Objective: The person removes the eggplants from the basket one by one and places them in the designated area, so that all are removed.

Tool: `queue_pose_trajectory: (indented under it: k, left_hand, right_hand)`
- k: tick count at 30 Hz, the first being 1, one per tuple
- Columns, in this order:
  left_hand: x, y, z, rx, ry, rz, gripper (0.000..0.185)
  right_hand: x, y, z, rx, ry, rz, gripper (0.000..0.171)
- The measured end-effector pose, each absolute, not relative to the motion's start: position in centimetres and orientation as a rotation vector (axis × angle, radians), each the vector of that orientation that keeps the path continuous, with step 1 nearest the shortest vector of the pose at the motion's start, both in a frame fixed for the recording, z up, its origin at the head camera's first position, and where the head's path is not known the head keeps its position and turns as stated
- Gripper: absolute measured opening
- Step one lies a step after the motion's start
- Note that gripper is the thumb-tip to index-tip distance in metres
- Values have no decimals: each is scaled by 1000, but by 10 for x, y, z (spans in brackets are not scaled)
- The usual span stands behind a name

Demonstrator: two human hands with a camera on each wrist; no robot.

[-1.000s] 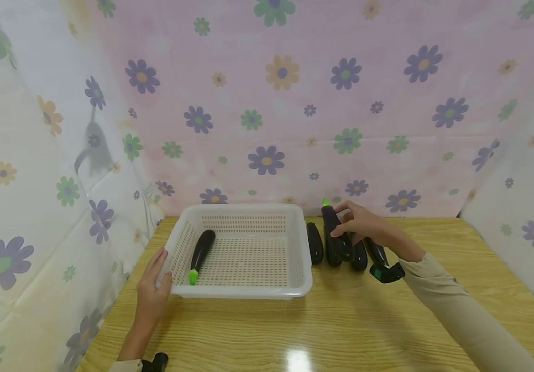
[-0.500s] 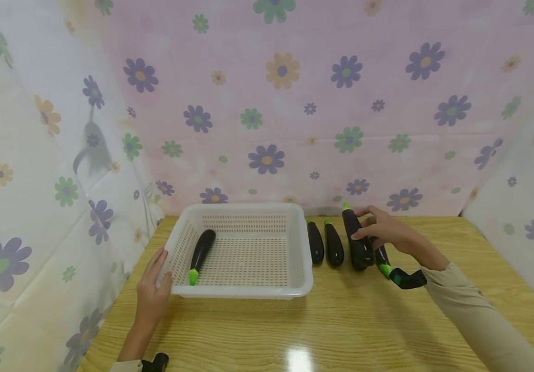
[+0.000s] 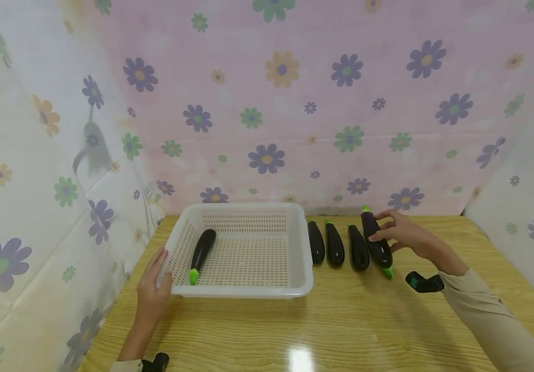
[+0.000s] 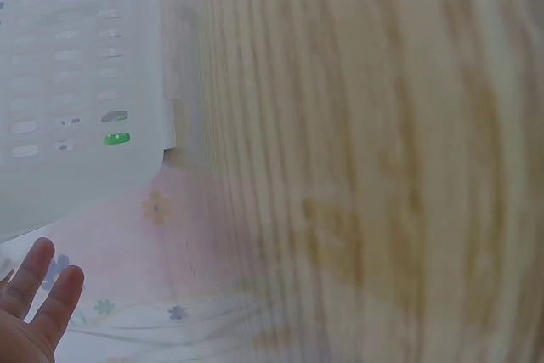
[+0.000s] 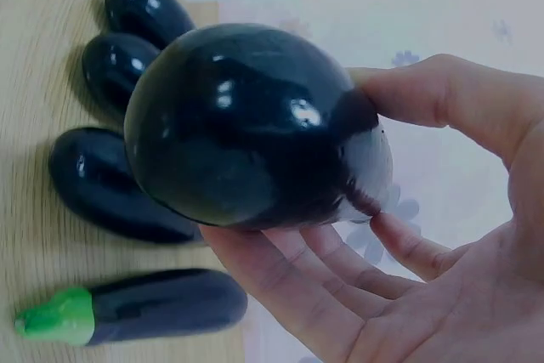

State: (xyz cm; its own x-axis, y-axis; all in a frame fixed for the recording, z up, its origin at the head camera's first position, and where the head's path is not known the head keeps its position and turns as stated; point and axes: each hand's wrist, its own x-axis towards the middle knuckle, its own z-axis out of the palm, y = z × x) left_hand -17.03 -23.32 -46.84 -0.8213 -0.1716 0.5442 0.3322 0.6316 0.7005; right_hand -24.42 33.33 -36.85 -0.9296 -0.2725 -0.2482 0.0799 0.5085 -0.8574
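My right hand (image 3: 388,230) grips a glossy dark purple eggplant (image 3: 375,240) at the right end of a row of eggplants, its green stem pointing to the back wall. In the right wrist view the held eggplant (image 5: 255,125) fills the fingers (image 5: 340,286) above the table. Below it lies an eggplant with a green stem (image 5: 136,305), whose tip (image 3: 388,272) shows towards me. Three more eggplants (image 3: 334,244) lie side by side to the left. My left hand (image 3: 153,292) rests flat on the white perforated basket (image 3: 248,289), at its front left corner. One eggplant (image 3: 202,248) lies inside.
The wooden table (image 3: 341,325) is walled in by flowered cloth (image 3: 267,103) at the back and both sides. The left wrist view is blurred and shows the basket wall (image 4: 76,82), fingertips (image 4: 38,295) and table grain (image 4: 382,167).
My right hand has carried the eggplant rightward, from over the left part of the row to its right end. The left hand and the basket have stayed put.
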Motion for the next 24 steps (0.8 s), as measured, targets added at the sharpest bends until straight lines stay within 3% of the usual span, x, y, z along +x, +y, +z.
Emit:
queue_pose_trajectory:
  k: [24]
  left_hand:
    - [-172,-234,-471,-184,-2232,-1135,50]
  right_hand:
    - [-247,372,-387,-88,2459,-1341,81]
